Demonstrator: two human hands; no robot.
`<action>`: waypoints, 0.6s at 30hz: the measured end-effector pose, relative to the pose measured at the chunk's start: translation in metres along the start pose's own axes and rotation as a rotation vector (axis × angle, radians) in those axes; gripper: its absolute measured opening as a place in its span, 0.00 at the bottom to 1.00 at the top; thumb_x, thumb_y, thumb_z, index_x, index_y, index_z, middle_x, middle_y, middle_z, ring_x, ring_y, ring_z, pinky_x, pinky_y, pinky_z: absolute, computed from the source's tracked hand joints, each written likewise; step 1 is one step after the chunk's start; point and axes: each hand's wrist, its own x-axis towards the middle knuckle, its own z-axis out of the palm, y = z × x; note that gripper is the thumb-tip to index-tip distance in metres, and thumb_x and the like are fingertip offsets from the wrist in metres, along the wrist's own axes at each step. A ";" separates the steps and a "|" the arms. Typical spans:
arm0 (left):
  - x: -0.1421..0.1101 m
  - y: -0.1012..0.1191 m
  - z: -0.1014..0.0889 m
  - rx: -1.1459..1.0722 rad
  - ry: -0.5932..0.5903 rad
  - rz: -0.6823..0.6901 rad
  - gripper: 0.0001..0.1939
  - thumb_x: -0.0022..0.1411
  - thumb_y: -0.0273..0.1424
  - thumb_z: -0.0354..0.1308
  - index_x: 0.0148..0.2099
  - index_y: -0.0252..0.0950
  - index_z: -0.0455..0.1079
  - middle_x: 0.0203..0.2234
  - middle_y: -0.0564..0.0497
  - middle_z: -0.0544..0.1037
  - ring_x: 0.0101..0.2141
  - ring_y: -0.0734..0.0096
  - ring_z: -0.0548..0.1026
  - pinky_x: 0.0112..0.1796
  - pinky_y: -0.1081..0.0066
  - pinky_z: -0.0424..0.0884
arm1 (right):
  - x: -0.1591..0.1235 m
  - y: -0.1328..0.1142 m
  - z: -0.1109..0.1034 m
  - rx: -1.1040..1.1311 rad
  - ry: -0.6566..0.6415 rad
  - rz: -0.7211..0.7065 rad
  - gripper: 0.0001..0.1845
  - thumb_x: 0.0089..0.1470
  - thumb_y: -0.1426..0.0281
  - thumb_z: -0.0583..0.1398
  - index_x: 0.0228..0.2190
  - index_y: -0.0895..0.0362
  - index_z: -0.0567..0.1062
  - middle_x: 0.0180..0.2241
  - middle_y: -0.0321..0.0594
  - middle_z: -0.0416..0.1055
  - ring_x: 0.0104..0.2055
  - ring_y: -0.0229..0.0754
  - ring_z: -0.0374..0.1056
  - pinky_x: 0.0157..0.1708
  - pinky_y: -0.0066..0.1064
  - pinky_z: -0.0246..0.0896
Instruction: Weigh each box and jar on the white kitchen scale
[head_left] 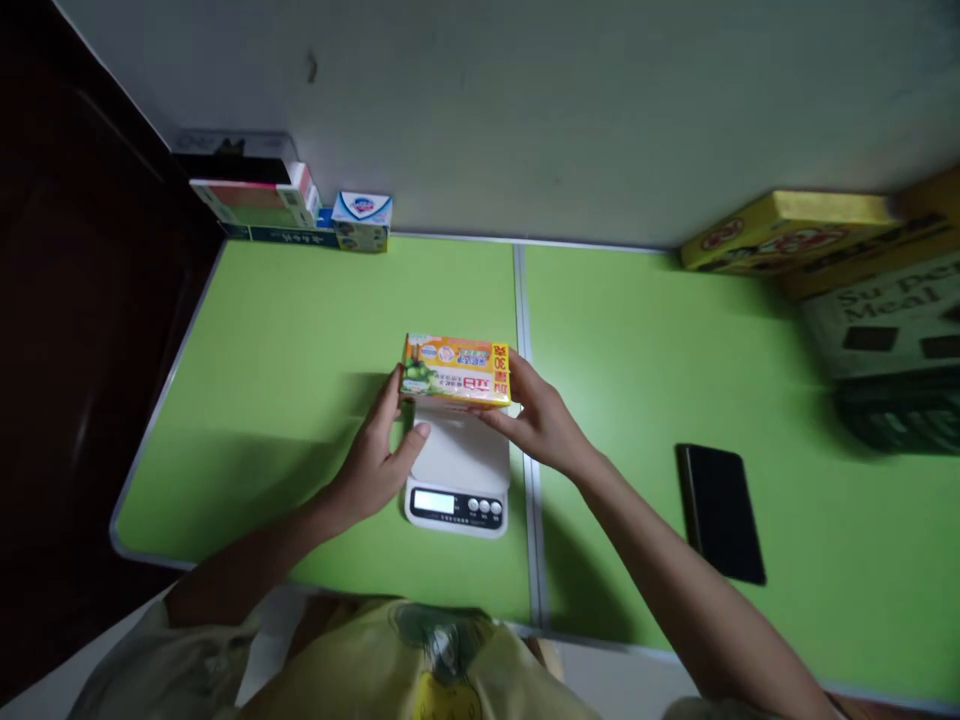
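Observation:
A yellow and orange printed box point(455, 371) is held just above a small white kitchen scale point(459, 478) on the green table point(300, 340). My left hand point(379, 452) grips the box's left end, with the thumb reaching under it. At the box's right end, my right hand point(536, 415) has its fingers closed on that side. The scale's display and buttons face me. I cannot tell whether the box touches the scale's platform.
A black phone point(720, 510) lies on the table to the right. Yellow boxes point(787, 232) and a dark basket point(900, 410) stand at the far right. Small boxes point(300, 205) are stacked at the back left against the wall. A yellow bag point(405, 670) sits at my lap.

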 end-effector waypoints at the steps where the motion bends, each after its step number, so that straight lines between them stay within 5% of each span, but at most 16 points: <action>1: 0.014 0.003 -0.007 -0.004 0.025 0.017 0.33 0.65 0.36 0.52 0.69 0.48 0.45 0.66 0.50 0.55 0.64 0.57 0.56 0.61 0.58 0.57 | 0.017 -0.002 0.000 0.002 0.007 -0.026 0.39 0.52 0.57 0.63 0.61 0.49 0.55 0.53 0.49 0.66 0.42 0.50 0.71 0.40 0.45 0.73; 9: 0.115 -0.012 -0.059 -0.032 0.231 0.135 0.33 0.64 0.43 0.53 0.67 0.43 0.48 0.64 0.45 0.59 0.62 0.58 0.60 0.60 0.57 0.58 | 0.142 -0.003 0.024 0.032 0.006 -0.116 0.44 0.48 0.51 0.63 0.60 0.51 0.54 0.58 0.51 0.62 0.41 0.48 0.71 0.36 0.39 0.73; 18: 0.150 -0.038 -0.091 -0.024 0.332 0.150 0.34 0.60 0.51 0.53 0.63 0.39 0.54 0.56 0.41 0.69 0.59 0.57 0.65 0.59 0.58 0.60 | 0.190 0.010 0.058 -0.009 -0.004 -0.099 0.48 0.47 0.45 0.61 0.61 0.55 0.53 0.57 0.53 0.62 0.39 0.49 0.71 0.34 0.40 0.72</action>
